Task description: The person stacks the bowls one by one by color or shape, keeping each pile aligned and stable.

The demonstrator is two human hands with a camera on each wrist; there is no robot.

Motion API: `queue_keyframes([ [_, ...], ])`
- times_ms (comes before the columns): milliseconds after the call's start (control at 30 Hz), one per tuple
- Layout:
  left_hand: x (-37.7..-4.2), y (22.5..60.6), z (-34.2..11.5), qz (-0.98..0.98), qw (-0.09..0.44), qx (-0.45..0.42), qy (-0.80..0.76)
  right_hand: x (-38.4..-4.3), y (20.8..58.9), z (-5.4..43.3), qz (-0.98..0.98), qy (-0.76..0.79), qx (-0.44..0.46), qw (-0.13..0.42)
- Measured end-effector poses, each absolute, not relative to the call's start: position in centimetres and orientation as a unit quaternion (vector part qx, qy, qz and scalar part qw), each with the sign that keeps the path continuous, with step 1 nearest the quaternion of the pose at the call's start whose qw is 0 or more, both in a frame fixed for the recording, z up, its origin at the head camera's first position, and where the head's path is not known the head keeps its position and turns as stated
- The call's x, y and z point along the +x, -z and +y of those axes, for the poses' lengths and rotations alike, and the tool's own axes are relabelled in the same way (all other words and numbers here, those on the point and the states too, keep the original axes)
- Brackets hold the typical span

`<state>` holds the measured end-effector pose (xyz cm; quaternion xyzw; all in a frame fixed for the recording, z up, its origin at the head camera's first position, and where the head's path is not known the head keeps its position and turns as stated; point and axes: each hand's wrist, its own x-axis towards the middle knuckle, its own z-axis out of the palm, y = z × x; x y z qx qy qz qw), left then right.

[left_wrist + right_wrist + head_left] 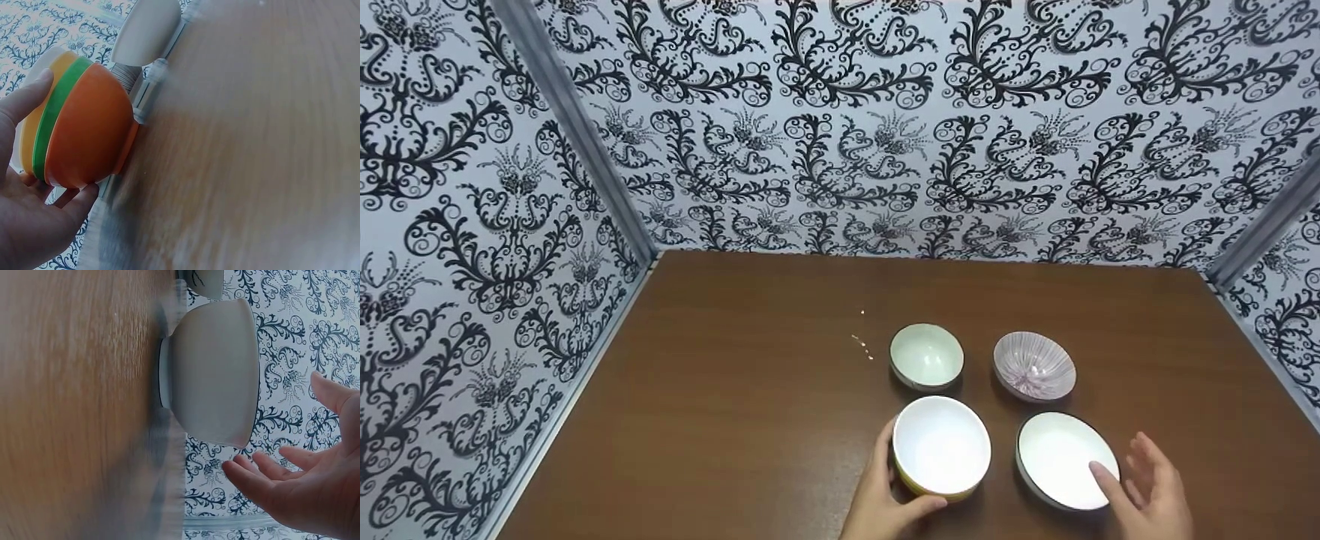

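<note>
My left hand (877,495) grips a round bowl (943,446) that is white inside. In the left wrist view the outside of this bowl (90,126) shows bands of orange, green and yellow below a white rim. The thumb lies on one side near the rim, and the fingers curl round the opposite side. Just to the right stands a white bowl (1065,459) with a thin dark rim. My right hand (1155,495) is beside it with fingers spread and relaxed, holding nothing. In the right wrist view a gap shows between the thumb and the fingers (247,486).
Behind the banded bowl stands a pale green bowl (926,356). A purple-streaked bowl (1033,366) is at its right, behind the white bowl. Small light specks (862,343) mark the brown table (735,390). Patterned walls (855,150) enclose the back and sides.
</note>
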<state>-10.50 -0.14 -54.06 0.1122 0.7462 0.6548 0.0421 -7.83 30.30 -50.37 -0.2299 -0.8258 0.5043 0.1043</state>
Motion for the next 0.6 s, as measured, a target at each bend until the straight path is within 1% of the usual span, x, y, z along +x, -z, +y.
queue_keyframes([
  [133, -10.54, 54.1, -0.11, 0.744, 0.05, 0.112, -0.657, -7.85, 50.49, 30.66, -0.823, -0.52, -0.218, 0.071],
  [333, -10.57, 54.19, -0.12, 0.734, 0.051, 0.121, -0.666, -7.99, 51.08, 30.75, -0.819, -0.525, -0.228, 0.051],
  [600, -10.61, 54.29, -0.07, 0.733, 0.045, 0.125, -0.667, -8.35, 51.24, 31.26, -0.809, -0.541, -0.227, -0.038],
])
